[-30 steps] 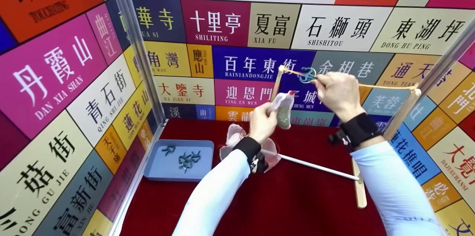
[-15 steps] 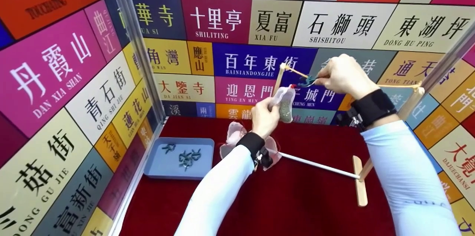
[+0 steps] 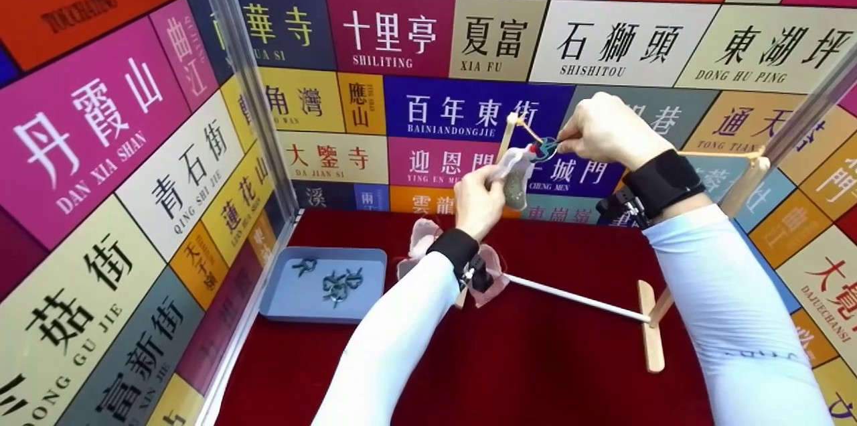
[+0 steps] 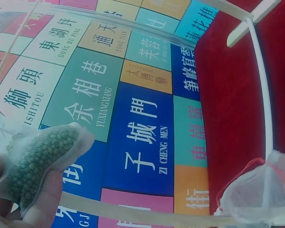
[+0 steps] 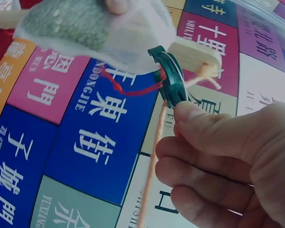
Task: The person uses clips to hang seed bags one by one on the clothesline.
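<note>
In the head view my left hand (image 3: 478, 201) grips a small white mesh bag (image 3: 515, 188) filled with green grains, just below the line's left end. My right hand (image 3: 606, 131) pinches a green plastic clothespin (image 3: 547, 148) between thumb and index finger. The right wrist view has the clothespin (image 5: 171, 78) at the cord (image 5: 154, 166), against the bag's upper edge, with a red drawstring (image 5: 137, 90) running to it. Whether its jaws have closed on the bag cannot be told. In the left wrist view thumb and fingers hold the bag (image 4: 38, 161) by its side.
A blue tray (image 3: 274, 299) with several green clothespins (image 3: 341, 285) lies at left on the red cloth (image 3: 535, 372). Pale mesh bags (image 3: 492, 285) sit behind my left forearm. A white rod (image 3: 576, 297) joins the wooden stand (image 3: 649, 329); sign-covered panels enclose the space.
My right hand has moved left with the clothespin, pulling the cord down to the bag's top. The left hand has raised the bag slightly; its red-tied end now meets the clothespin.
</note>
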The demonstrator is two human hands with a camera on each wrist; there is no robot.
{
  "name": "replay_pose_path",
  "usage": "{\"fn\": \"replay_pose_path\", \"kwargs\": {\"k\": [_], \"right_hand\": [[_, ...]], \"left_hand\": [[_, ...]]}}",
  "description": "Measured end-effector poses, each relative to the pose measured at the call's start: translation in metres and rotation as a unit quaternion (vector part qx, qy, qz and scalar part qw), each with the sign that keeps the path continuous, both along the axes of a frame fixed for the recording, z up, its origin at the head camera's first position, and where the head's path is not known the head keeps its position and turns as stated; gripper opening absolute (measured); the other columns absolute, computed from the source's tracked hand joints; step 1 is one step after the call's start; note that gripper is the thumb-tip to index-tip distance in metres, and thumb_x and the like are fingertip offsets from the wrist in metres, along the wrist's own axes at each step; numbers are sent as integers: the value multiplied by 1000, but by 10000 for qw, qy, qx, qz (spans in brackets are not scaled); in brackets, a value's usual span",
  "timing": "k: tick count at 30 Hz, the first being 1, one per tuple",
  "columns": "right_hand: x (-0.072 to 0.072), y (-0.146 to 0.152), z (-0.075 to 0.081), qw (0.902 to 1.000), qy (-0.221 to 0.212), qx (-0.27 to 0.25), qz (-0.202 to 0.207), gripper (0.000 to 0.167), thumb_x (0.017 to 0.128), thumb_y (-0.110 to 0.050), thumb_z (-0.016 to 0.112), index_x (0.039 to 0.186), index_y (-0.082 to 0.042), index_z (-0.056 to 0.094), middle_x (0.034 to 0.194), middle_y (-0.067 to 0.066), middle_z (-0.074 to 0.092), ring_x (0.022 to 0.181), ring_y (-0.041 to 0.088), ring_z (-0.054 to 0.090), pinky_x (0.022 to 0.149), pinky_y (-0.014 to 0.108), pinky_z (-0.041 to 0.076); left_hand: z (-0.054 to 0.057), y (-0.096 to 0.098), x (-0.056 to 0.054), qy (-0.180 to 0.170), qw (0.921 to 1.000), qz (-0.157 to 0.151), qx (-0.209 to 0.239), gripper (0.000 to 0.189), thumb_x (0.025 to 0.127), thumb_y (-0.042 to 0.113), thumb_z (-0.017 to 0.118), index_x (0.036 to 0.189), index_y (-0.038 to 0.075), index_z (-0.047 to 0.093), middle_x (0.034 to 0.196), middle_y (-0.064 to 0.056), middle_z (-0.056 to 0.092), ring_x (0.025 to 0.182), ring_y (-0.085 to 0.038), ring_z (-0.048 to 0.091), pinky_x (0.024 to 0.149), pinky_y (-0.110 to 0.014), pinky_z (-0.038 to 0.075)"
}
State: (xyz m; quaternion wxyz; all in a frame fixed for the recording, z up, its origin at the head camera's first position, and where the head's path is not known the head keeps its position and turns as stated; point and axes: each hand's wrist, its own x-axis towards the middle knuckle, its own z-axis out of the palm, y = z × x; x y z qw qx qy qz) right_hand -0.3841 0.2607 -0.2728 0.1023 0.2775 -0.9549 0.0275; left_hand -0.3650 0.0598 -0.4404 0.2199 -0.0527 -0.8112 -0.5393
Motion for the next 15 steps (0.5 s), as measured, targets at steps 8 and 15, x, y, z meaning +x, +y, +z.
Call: {"fn": "replay_pose_path", "kwargs": {"k": [8,15], "right_hand": [[-3,-5,-6,9993,-64,-100,364,17,92,-12,89,108,-7,90,101,15,88,87,35,83,87,56,67],[-2,1,-15,9965,-157,-588,575,29,93,-18,89,114,0,87,92,14,87,77,28,82,76,47,68]], "left_hand": [[13,6,-2,119,9998,-143,27,18,104,15,75,113,17,90,108,-5,89,98,-26,85,87,-38,66],[14,11,-4,83,9997,-193,-84,19,105,18,76,90,9,83,90,-7,86,86,-27,79,76,-38,58]]}}
